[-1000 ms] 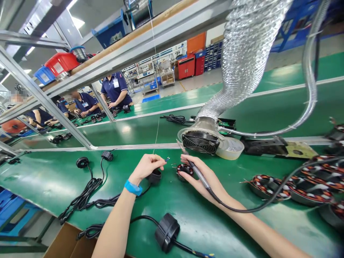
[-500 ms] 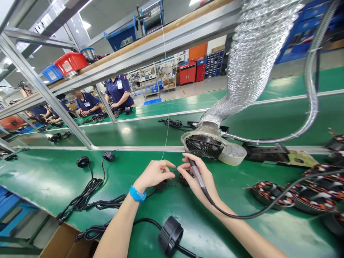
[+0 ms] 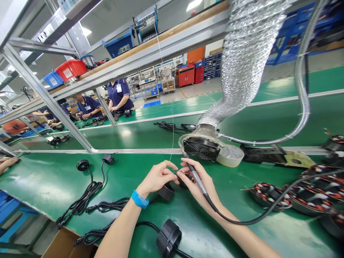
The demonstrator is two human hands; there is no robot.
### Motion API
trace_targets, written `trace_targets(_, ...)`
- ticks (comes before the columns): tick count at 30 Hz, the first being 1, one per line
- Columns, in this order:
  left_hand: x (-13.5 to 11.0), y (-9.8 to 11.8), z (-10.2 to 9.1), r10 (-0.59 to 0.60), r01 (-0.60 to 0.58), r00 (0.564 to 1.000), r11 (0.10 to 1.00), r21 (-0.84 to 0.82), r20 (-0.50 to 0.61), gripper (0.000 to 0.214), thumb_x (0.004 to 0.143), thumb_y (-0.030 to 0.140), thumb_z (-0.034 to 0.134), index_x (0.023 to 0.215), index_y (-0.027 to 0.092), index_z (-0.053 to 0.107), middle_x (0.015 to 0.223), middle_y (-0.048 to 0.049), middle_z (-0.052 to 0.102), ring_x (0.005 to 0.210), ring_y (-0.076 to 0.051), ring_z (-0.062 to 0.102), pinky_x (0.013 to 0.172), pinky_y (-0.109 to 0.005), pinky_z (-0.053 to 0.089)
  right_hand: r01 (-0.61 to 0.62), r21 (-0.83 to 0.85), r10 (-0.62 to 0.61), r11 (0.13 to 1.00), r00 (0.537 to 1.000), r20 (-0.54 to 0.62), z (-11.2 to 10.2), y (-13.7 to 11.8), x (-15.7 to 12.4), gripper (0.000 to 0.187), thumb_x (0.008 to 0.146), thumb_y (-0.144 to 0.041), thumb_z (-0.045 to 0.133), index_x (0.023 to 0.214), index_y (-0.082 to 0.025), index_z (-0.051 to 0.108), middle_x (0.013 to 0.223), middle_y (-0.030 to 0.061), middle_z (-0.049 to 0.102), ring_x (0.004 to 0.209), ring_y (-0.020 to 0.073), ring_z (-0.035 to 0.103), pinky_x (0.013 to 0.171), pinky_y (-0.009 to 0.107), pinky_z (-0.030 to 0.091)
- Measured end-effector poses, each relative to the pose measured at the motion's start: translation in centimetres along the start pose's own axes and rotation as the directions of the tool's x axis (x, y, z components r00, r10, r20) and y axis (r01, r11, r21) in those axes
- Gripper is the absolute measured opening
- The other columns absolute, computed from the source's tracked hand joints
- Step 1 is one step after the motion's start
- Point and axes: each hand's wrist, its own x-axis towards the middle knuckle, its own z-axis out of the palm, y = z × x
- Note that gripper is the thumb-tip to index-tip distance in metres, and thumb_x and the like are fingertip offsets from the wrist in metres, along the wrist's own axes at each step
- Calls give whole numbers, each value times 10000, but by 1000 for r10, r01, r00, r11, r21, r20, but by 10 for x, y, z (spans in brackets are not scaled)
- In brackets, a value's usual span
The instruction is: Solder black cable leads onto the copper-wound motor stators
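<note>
My right hand is closed around a soldering iron, its cable running back along my forearm. The thumb and forefinger of that hand also pinch something tiny that I cannot make out. My left hand, with a blue wristband, is closed in a pinch at the end of a thin solder wire that hangs from above. The fingertips of both hands almost meet. Below the left fingers sits a round black cap, partly hidden. A ribbed black cap on a cable lies nearer to me.
A fan-fronted fume extractor with a foil duct stands just beyond my hands. Wound motor stators lie at right, coiled black cables at left. The solder spool is on the shelf. Co-workers sit across, and another person's hand shows far left.
The solder wire's lower end has shifted right, and my fingertips are slightly closer together. More of the black cap shows under my left hand. Another person's hand has appeared at far left.
</note>
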Motion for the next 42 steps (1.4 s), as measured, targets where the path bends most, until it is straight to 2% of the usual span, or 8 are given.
trace_targets(5, 3, -2, -3, -22, 22, 1000, 995, -95, 10, 414, 809, 477, 730, 979, 143, 553, 758, -93, 753, 734, -184, 679, 786, -299, 462, 69, -29, -69, 997, 998, -10, 0, 4, -1, 337, 898, -300, 658, 1223, -275, 573, 1098, 60, 622, 909, 192, 691, 790, 323, 591)
trace_targets(14, 6, -6, 2, -31, 33, 999, 987, -158, 19, 494, 748, 581, 759, 876, 131, 602, 705, -75, 728, 720, -177, 664, 784, -302, 453, 161, -73, -163, 984, 986, -24, 3, 7, 1, 328, 921, -252, 628, 1240, -291, 562, 1144, 53, 584, 887, 166, 682, 826, 318, 570)
trace_targets(19, 7, -11, 2, -34, 30, 999, 982, -185, -15, 522, 716, 568, 792, 924, 123, 616, 718, -80, 737, 754, -195, 683, 860, -340, 476, 87, -63, -90, 994, 995, -43, 2, 10, 2, 337, 894, -322, 661, 1220, -274, 586, 1089, 52, 617, 833, 169, 692, 786, 315, 576)
trace_targets(22, 6, -11, 0, -23, 16, 998, 992, -122, -56, 554, 717, 541, 804, 1021, 126, 599, 726, -77, 747, 797, -206, 691, 892, -353, 473, -16, -32, 14, 999, 998, -59, 4, 14, -1, 414, 852, -398, 698, 1228, -260, 595, 1036, 58, 645, 804, 183, 696, 686, 291, 574)
trace_targets(26, 4, -10, -2, -16, 12, 998, 998, -62, -59, 517, 729, 509, 807, 1025, 123, 631, 747, -78, 750, 882, -218, 696, 944, -353, 464, -111, 34, 113, 993, 991, -64, 7, 14, -5, 473, 827, -455, 714, 1241, -262, 592, 1043, 65, 653, 767, 178, 697, 613, 266, 560)
trace_targets(32, 4, -14, 1, -62, 47, 997, 968, -246, -54, 564, 646, 531, 857, 949, 108, 642, 687, -71, 729, 760, -211, 708, 854, -356, 509, -119, 35, 120, 992, 992, -41, 5, 7, -4, 484, 813, -444, 725, 1241, -257, 597, 1020, 75, 675, 823, 196, 692, 620, 266, 551)
trace_targets(36, 5, -13, 3, -68, 50, 996, 960, -275, -55, 526, 629, 521, 871, 861, 119, 623, 679, -78, 733, 712, -182, 695, 828, -328, 503, -111, 41, 113, 993, 992, -62, 4, 7, -3, 451, 848, -426, 701, 1250, -259, 581, 1019, 66, 671, 800, 184, 680, 654, 281, 548)
trace_targets(42, 8, -14, 3, -65, 35, 995, 944, -328, -79, 489, 650, 484, 873, 861, 108, 643, 671, -70, 731, 680, -163, 685, 850, -324, 492, -52, 16, 52, 999, 999, -13, 7, 6, -3, 356, 874, -361, 654, 1203, -244, 583, 1028, 53, 633, 695, 141, 655, 614, 262, 548)
